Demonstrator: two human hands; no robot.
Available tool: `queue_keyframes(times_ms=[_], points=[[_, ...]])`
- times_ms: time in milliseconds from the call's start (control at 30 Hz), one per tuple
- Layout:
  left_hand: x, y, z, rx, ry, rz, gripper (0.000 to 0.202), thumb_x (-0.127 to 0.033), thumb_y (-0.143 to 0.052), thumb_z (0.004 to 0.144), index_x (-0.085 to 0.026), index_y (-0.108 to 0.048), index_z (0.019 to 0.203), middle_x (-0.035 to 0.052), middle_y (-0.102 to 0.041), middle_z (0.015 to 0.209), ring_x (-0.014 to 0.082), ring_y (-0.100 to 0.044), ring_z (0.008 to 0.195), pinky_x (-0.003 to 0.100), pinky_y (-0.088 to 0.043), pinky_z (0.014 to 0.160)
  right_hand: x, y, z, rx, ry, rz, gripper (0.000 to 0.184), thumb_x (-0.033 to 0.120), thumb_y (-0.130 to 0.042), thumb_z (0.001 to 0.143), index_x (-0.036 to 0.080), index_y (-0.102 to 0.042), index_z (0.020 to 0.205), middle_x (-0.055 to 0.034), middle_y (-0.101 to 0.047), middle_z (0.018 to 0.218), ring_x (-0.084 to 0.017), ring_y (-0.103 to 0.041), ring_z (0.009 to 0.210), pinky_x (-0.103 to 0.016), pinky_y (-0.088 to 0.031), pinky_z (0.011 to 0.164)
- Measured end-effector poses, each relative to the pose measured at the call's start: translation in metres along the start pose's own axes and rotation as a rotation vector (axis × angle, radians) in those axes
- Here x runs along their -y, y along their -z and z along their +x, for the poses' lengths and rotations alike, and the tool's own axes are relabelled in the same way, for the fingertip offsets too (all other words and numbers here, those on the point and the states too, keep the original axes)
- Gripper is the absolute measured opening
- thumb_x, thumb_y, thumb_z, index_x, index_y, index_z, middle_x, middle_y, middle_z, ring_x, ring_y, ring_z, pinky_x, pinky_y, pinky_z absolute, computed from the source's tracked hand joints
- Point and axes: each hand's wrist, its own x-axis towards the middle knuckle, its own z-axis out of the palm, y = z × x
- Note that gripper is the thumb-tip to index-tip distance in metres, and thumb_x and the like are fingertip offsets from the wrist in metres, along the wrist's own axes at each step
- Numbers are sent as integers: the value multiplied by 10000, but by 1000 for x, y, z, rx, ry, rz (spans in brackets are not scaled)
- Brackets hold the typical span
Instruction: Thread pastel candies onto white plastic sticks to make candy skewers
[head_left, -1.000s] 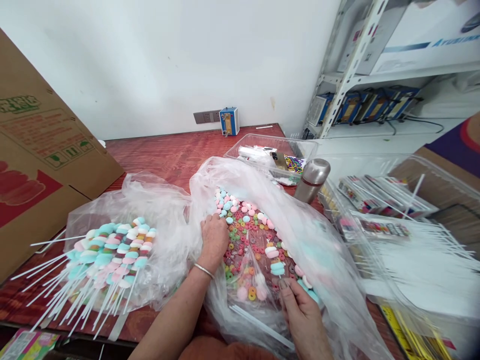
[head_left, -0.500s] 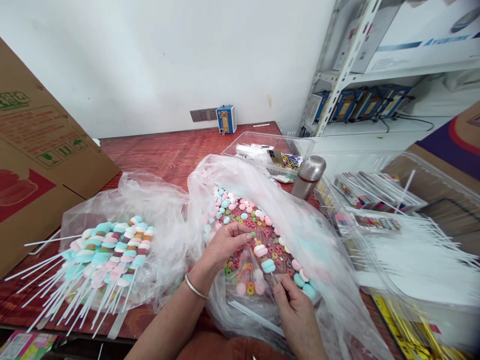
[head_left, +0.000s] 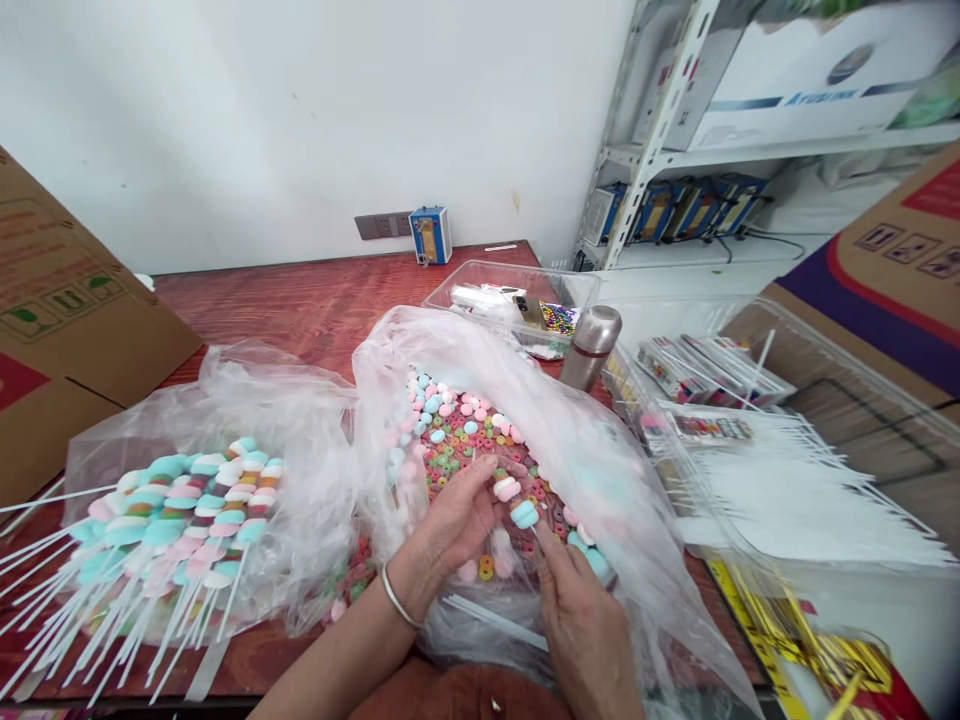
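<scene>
My right hand (head_left: 581,600) is closed on the lower end of a thin white stick threaded with candy. On that stick sit a blue marshmallow (head_left: 524,514) and, above it, a pink and white marshmallow (head_left: 507,488). My left hand (head_left: 461,510), with a bangle at the wrist, curls its fingers at the stick's upper end; what they pinch is hidden. Beneath both hands an open clear plastic bag (head_left: 465,330) holds loose marshmallows and colourful ring candies (head_left: 450,455). Several white sticks (head_left: 495,620) lie at its near side.
At left, finished marshmallow skewers (head_left: 187,510) rest on another plastic bag beside a cardboard box (head_left: 82,330). A steel flask (head_left: 591,348) and a clear bin (head_left: 510,270) stand behind. White sticks (head_left: 817,495) fill a bin at right.
The camera view has turned slightly right, so things appear farther left. My left hand has closed in around the upper end of the stick. My right hand keeps its hold.
</scene>
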Motion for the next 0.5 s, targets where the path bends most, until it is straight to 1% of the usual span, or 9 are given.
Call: queue_keyframes(times_ms=[67, 100, 167, 200, 333, 400, 467, 500], points=[[9, -11, -4, -45, -24, -102, 245, -367, -716, 810, -133, -657, 850, 60, -664, 847, 170, -643, 781, 315, -523, 772, 3, 2, 1, 70, -74, 130, 377, 268, -309, 1002, 190, -649, 1144, -75, -732, 946, -203, -691, 792, -255, -481, 624], [14, -16, -5, -60, -39, -134, 247, -375, -713, 814, -140, -642, 845, 41, -645, 803, 156, -634, 743, 306, -522, 756, 5, 3, 1, 110, -114, 186, 370, 275, -304, 999, 196, -661, 1056, -70, -731, 903, -207, -687, 786, -259, -481, 637], [23, -24, -8, -78, -77, -155, 245, -374, -715, 815, -151, -616, 838, 12, -612, 746, 128, -608, 684, 275, -513, 716, 9, 3, 2, 174, -186, 243, 369, 282, -293, 990, 210, -648, 920, -58, -714, 797, -214, -667, 711, -266, -465, 610], [26, -27, -9, -90, -97, -145, 252, -379, -717, 813, -153, -606, 828, 6, -600, 727, 119, -593, 661, 260, -505, 692, 10, 4, 1, 198, -212, 254, 366, 283, -290, 984, 213, -638, 894, -57, -707, 773, -218, -657, 689, -269, -455, 599], [38, -30, -13, -154, -142, -81, 270, -384, -732, 790, -159, -585, 767, -4, -577, 686, 105, -549, 618, 228, -471, 619, 13, 3, 2, 237, -283, 310, 347, 277, -305, 971, 219, -645, 933, -53, -691, 736, -221, -658, 751, -259, -454, 651], [42, -29, -13, -139, -142, -43, 248, -379, -716, 801, -168, -592, 762, -2, -583, 694, 109, -548, 629, 233, -473, 638, 14, 2, 3, 221, -293, 374, 341, 275, -324, 968, 220, -661, 975, -50, -700, 761, -212, -659, 804, -251, -464, 700], [45, -26, -12, -101, -109, 13, 236, -390, -686, 821, -174, -602, 775, 11, -604, 720, 127, -570, 670, 255, -485, 689, 11, 1, 5, 196, -278, 451, 342, 282, -345, 961, 217, -672, 1037, -56, -723, 865, -203, -656, 843, -256, -475, 740], [47, -25, -10, -86, -84, 39, 253, -419, -660, 835, -175, -606, 797, 24, -620, 746, 143, -587, 701, 272, -492, 718, 8, 2, 6, 187, -268, 483, 352, 290, -347, 960, 213, -673, 1071, -59, -729, 920, -200, -655, 848, -262, -483, 746]])
